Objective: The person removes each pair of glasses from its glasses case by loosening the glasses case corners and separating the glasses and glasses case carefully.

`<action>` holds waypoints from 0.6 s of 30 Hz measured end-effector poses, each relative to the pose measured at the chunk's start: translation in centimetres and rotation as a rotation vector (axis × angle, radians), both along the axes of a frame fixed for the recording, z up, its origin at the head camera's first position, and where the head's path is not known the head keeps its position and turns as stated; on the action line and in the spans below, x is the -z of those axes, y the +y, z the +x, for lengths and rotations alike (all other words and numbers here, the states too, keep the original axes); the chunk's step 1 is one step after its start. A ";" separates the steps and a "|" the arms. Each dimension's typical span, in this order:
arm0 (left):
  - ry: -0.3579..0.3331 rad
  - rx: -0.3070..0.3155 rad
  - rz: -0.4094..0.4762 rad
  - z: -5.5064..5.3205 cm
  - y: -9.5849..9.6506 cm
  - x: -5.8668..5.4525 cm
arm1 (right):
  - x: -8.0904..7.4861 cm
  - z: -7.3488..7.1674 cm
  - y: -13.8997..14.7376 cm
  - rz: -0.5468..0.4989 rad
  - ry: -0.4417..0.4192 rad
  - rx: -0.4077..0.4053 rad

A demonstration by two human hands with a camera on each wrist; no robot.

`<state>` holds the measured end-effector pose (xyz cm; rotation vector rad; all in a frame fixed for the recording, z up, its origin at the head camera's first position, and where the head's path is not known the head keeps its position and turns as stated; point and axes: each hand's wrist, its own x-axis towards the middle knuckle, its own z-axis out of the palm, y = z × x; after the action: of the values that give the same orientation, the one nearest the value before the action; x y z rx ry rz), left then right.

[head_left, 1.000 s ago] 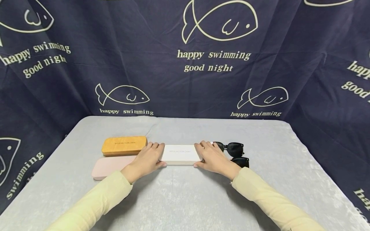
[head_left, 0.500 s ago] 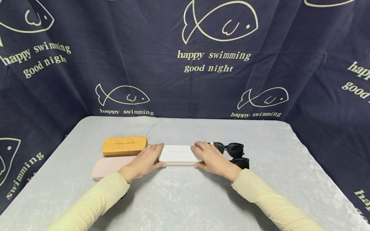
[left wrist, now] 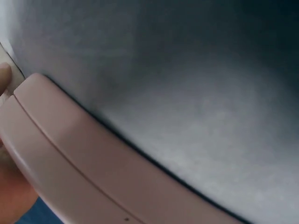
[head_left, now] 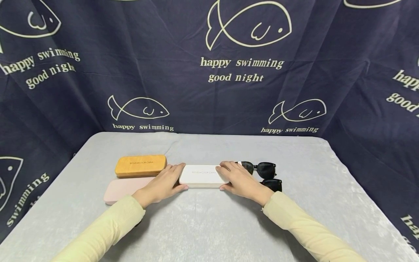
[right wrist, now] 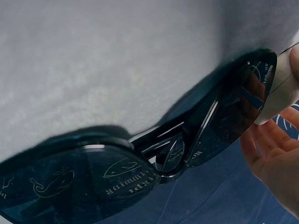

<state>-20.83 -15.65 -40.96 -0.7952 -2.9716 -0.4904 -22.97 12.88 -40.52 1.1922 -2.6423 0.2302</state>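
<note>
A white glasses case (head_left: 201, 175) with small lettering on its lid lies at the middle of the table, lid down. My left hand (head_left: 163, 184) grips its left end, thumb at the front edge and fingers over the back. At the opposite end my right hand (head_left: 243, 182) holds it likewise, fingertips on the lid. The left wrist view has a pink glasses case (left wrist: 79, 140) in front of the hand, which hides most of it. In the right wrist view, dark sunglasses (right wrist: 84, 186) stand before the right hand (right wrist: 275, 163).
An orange glasses case (head_left: 140, 166) lies behind the pink one, left of the white case. To the right are black sunglasses (head_left: 266, 170), with a second pair (head_left: 272, 184) in front, partly behind my right hand. A small dark thing (head_left: 138, 223) peeks out under the left sleeve.
My left hand has shifted slightly left, and the white case's left end with it. The right fingers have slid a little further onto the lid. The other cases and sunglasses stay put.
</note>
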 end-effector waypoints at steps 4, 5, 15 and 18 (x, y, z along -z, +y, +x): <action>0.003 0.003 0.008 0.0 -0.1 0.1 | 0.0 -0.1 0.0 0.000 -0.002 0.000; 0.003 0.004 0.010 0.0 -0.1 0.1 | 0.0 -0.1 0.0 0.001 -0.002 0.000; 0.048 0.026 0.011 0.1 -0.1 -0.1 | -0.2 -0.1 -0.1 0.007 0.020 -0.019; 0.066 0.033 0.012 0.0 -0.1 0.0 | -0.2 -0.2 -0.2 -0.011 0.023 -0.027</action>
<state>-20.80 -15.76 -40.98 -0.8430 -2.8973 -0.4740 -23.17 12.71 -40.33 1.2208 -2.6033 0.2350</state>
